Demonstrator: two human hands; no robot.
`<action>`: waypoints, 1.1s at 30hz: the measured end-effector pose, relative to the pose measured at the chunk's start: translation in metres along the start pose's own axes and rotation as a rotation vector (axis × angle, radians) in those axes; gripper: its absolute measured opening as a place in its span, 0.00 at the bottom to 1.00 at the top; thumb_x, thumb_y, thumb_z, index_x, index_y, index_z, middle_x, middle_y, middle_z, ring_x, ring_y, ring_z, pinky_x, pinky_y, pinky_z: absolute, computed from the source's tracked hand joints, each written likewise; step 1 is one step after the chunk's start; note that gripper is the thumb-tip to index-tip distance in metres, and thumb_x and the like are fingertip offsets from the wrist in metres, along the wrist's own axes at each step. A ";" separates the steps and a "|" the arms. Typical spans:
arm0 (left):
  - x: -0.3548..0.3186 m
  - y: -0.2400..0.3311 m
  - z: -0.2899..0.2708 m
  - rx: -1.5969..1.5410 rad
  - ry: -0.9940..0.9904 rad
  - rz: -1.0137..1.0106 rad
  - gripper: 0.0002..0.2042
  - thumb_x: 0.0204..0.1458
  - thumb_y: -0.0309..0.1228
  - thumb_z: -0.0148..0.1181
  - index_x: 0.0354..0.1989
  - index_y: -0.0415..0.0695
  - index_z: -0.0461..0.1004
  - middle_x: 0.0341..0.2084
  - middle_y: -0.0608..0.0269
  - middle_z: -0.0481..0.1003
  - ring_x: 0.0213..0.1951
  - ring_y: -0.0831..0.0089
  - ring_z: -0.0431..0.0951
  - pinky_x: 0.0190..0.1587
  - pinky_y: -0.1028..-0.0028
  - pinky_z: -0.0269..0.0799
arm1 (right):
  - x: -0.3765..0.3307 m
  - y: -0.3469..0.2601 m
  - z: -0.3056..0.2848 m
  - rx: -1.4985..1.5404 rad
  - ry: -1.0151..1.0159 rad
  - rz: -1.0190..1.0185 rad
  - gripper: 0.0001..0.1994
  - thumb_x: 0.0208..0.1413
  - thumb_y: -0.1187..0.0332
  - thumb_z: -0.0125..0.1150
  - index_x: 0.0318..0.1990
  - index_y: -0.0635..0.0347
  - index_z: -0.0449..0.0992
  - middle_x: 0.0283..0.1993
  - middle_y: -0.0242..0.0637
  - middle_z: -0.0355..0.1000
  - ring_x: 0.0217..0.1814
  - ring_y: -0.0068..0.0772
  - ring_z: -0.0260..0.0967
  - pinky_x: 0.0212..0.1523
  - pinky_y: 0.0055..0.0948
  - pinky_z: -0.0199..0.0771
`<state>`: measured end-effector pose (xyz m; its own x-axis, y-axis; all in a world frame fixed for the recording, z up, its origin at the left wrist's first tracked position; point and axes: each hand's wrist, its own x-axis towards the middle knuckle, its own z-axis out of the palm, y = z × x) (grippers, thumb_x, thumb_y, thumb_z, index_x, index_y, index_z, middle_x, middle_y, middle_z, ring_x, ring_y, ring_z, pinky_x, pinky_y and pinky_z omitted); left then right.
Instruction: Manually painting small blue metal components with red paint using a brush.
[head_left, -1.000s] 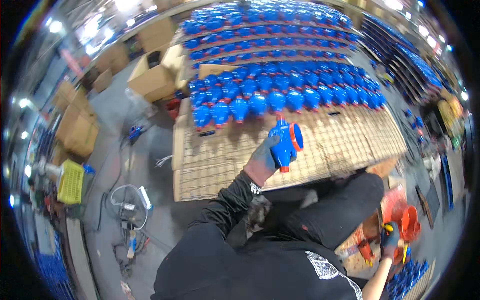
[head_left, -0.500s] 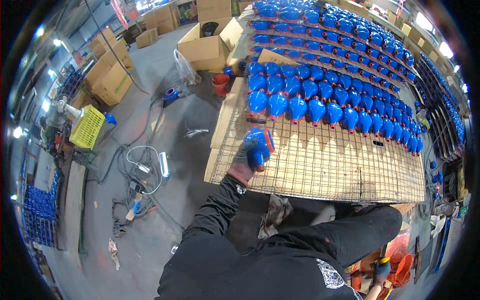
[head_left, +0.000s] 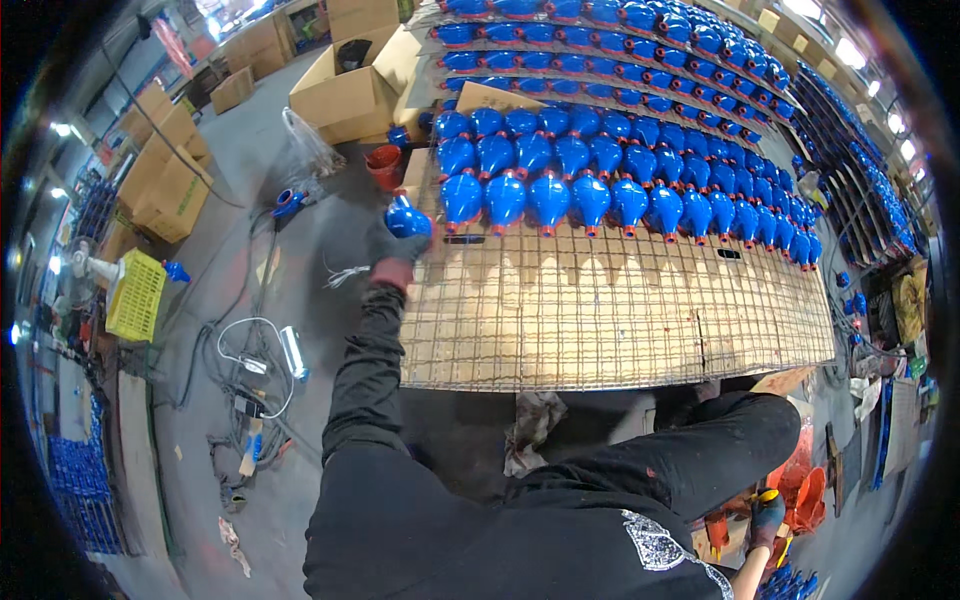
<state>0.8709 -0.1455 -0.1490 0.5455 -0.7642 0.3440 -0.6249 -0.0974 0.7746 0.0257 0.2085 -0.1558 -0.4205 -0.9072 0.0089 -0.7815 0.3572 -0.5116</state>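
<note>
Blue fitting (head_left: pixel 407 219), glossy and red-rimmed, is clasped in left hand (head_left: pixel 386 248), a yellow handle (head_left: pixel 767 495) in right hand (head_left: pixel 767 519).

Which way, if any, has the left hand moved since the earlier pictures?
Yes: the left hand went left and forward, judged against the wire mesh.

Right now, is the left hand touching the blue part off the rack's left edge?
Touching. The head view shows the gloved left hand around the lower side of the blue part, no gap between them.
</note>
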 end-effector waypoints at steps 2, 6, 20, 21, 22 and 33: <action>0.024 -0.006 0.007 0.074 -0.036 -0.014 0.43 0.27 0.43 0.76 0.57 0.45 0.64 0.43 0.48 0.73 0.46 0.53 0.75 0.52 0.57 0.68 | -0.003 -0.001 -0.003 -0.034 -0.005 0.040 0.14 0.44 0.83 0.61 0.40 0.61 0.74 0.35 0.33 0.73 0.37 0.27 0.69 0.42 0.26 0.71; 0.059 -0.010 0.031 0.365 0.008 0.021 0.43 0.30 0.46 0.73 0.59 0.48 0.62 0.49 0.44 0.71 0.51 0.49 0.72 0.54 0.57 0.68 | -0.011 0.000 -0.007 0.016 0.017 0.077 0.14 0.44 0.83 0.62 0.40 0.60 0.74 0.35 0.34 0.73 0.38 0.28 0.70 0.43 0.27 0.71; 0.101 -0.025 0.069 0.567 -0.288 -0.027 0.49 0.26 0.45 0.73 0.64 0.50 0.58 0.57 0.42 0.63 0.59 0.46 0.65 0.60 0.56 0.65 | -0.028 -0.004 -0.012 -0.045 -0.004 0.044 0.14 0.45 0.82 0.62 0.41 0.60 0.73 0.35 0.35 0.74 0.38 0.29 0.72 0.43 0.28 0.73; 0.102 -0.024 0.069 0.597 -0.293 -0.043 0.49 0.26 0.45 0.73 0.64 0.50 0.58 0.57 0.42 0.63 0.59 0.46 0.65 0.60 0.56 0.65 | -0.028 -0.003 -0.010 -0.092 0.002 0.049 0.14 0.45 0.82 0.62 0.41 0.60 0.73 0.35 0.35 0.74 0.38 0.29 0.72 0.43 0.28 0.73; 0.102 -0.021 0.068 0.621 -0.298 -0.056 0.49 0.27 0.45 0.72 0.64 0.50 0.58 0.57 0.42 0.63 0.60 0.46 0.65 0.60 0.56 0.65 | -0.029 0.000 -0.008 -0.075 0.003 0.074 0.14 0.45 0.82 0.62 0.41 0.61 0.73 0.35 0.35 0.74 0.38 0.29 0.72 0.43 0.28 0.73; 0.042 0.110 0.082 -0.004 -0.043 0.543 0.21 0.43 0.31 0.63 0.49 0.42 0.74 0.45 0.51 0.74 0.50 0.56 0.74 0.54 0.64 0.68 | -0.031 -0.005 -0.018 -0.125 0.078 0.045 0.10 0.46 0.77 0.62 0.38 0.62 0.73 0.31 0.39 0.74 0.34 0.31 0.72 0.39 0.29 0.72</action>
<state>0.7795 -0.2411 -0.0933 0.1220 -0.7293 0.6733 -0.8082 0.3207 0.4939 0.0340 0.2385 -0.1376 -0.4867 -0.8717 0.0573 -0.8104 0.4260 -0.4023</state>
